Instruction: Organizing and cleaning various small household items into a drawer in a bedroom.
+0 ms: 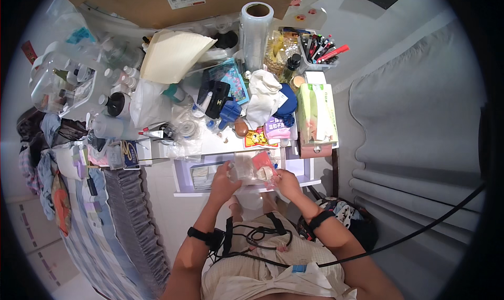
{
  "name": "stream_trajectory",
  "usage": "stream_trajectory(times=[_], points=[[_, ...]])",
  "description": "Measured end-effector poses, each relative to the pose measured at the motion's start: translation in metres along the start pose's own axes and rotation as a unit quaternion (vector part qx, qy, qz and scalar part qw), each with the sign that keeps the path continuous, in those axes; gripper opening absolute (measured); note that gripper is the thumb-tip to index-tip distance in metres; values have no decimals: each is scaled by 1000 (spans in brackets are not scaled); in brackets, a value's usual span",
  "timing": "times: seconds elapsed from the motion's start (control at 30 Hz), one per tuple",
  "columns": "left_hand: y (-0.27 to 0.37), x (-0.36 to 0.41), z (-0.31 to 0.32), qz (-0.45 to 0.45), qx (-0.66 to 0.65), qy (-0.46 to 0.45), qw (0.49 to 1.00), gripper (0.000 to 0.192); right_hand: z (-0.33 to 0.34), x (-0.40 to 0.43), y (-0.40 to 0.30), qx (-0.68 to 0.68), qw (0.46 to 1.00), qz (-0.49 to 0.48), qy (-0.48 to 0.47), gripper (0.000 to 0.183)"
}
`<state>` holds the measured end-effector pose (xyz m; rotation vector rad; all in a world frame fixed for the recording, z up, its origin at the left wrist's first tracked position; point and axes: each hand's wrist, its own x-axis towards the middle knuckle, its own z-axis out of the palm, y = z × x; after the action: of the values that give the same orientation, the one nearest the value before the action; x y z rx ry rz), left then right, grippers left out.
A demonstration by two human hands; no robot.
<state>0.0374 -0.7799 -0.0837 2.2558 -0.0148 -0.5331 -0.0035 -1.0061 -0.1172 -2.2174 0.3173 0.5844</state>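
Note:
Over an open pale-lavender drawer (pixel 303 180), both hands hold small plastic items. My left hand (pixel 225 185) grips the left side of a clear plastic bag (pixel 245 170), its fingers curled around the edge. My right hand (pixel 287 183) pinches the lower right of a pink plastic packet (pixel 261 160). A small cream-coloured piece (pixel 265 173) lies against this packet, too small to identify. The bag and packet touch or overlap between the hands; whether they are joined I cannot tell. Left of my left hand, a clear-topped container (pixel 201 177) sits inside the drawer.
Crowding the white desk (pixel 214 147) are a white cloth (pixel 263 97), a tissue pack (pixel 317 111), a stretch-film roll (pixel 256 36), a pen holder (pixel 321 63) and several bottles. A black cable (pixel 393 235) crosses my lap to the right. A bed (pixel 94 237) stands left.

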Motion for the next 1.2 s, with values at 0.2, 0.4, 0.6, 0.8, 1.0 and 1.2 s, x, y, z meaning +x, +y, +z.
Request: stream_trajectory(times=[0.2, 0.4, 0.6, 0.8, 1.0, 1.2], points=[[-14, -23, -23, -80, -146, -21, 986, 75, 68, 47, 26, 52, 998, 29, 31, 18], [-24, -34, -21, -39, -155, -20, 987, 74, 78, 55, 6, 304, 924, 214, -91, 14], [-5, -13, -5, 71, -12, -41, 997, 72, 68, 50, -10, -130, 987, -5, -89, 29], [23, 21, 28, 175, 121, -37, 976, 68, 51, 36, 9, -3, 997, -36, 71, 26], [-4, 43, 57, 257, 211, 130, 934, 56, 36, 31, -8, 213, 965, 147, -45, 34], [7, 31, 47, 175, 223, 31, 958, 27, 37, 32, -9, 123, 992, 34, -7, 36]])
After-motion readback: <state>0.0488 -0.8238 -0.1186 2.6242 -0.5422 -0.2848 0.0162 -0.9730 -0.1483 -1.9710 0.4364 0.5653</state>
